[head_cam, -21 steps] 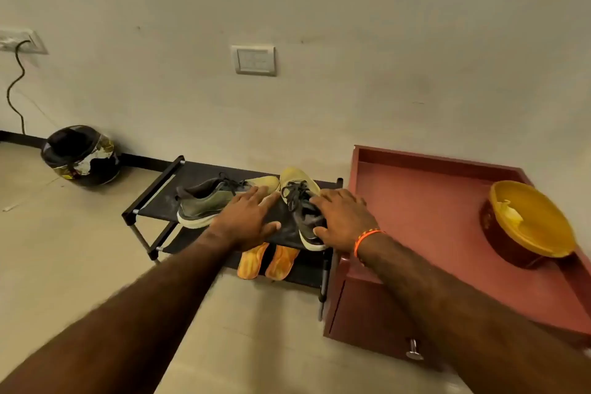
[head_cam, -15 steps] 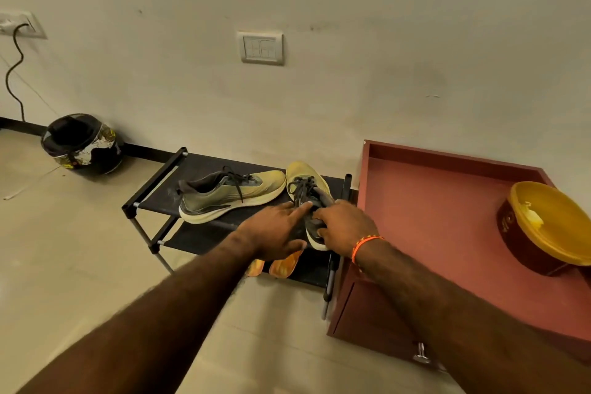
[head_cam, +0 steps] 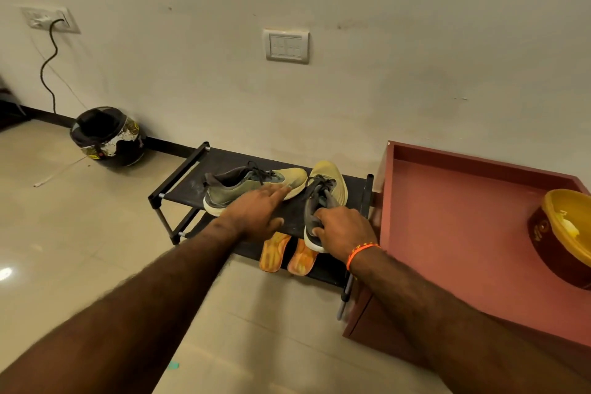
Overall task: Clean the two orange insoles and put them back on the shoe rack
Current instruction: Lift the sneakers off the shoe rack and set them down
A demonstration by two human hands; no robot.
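Two orange insoles (head_cam: 274, 253) (head_cam: 302, 261) lie side by side on the lower shelf of the black shoe rack (head_cam: 179, 176), their front ends sticking out past the top shelf. On the top shelf sit two olive and yellow sneakers. My left hand (head_cam: 256, 213) reaches over the shelf with fingers straight, touching the side of the left sneaker (head_cam: 246, 187). My right hand (head_cam: 342, 227) grips the heel of the right sneaker (head_cam: 326, 182), fingers curled round its collar. Both hands are above the insoles, touching neither.
A reddish cabinet (head_cam: 463, 217) stands right against the rack, with a yellow-lidded brown bowl (head_cam: 563, 233) on top. A dark helmet (head_cam: 107, 136) sits on the floor to the left by the wall. A cable hangs from a wall socket (head_cam: 49, 21). Tiled floor in front.
My left hand moved left from beside the right sneaker to the left sneaker. My right hand closed on the right sneaker's heel. The camera tilted, so the rack looks lower.
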